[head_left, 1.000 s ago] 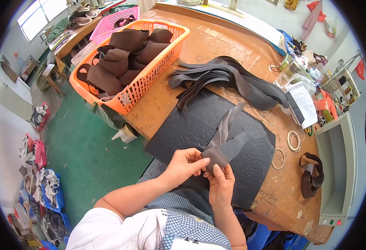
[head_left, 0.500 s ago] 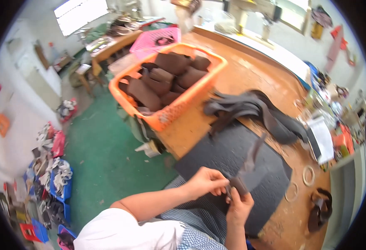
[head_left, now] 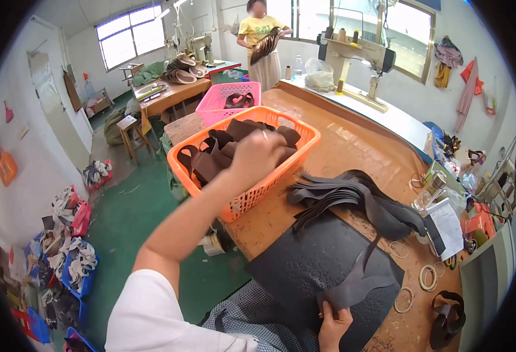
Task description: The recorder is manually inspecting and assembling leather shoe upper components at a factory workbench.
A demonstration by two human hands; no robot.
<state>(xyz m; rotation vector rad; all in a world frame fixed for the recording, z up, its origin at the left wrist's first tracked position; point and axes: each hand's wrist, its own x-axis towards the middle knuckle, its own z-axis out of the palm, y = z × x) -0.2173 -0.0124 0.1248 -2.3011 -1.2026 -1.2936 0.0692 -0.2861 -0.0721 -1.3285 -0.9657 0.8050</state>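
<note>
My left hand reaches into the orange plastic basket, over a heap of dark brown, leather-like pieces. Its fingers are bent and partly hidden, so what they grip cannot be made out. Low in the picture, my right hand pinches a dark grey forked strip by its near end. The strip lies over a black mat with a pitted surface. One narrow arm of it runs up toward a bundle of long dark strips beyond the mat.
Behind the basket stands a pink basket with dark pieces. Pale rings and a dark coiled strip lie at the right. A glass jar stands farther back. Past the table are a sewing machine and a standing person.
My left hand has left the piece near my right hand and moved up into the orange basket. My right hand is slightly lower, still on a dark piece. The view has tilted upward.
</note>
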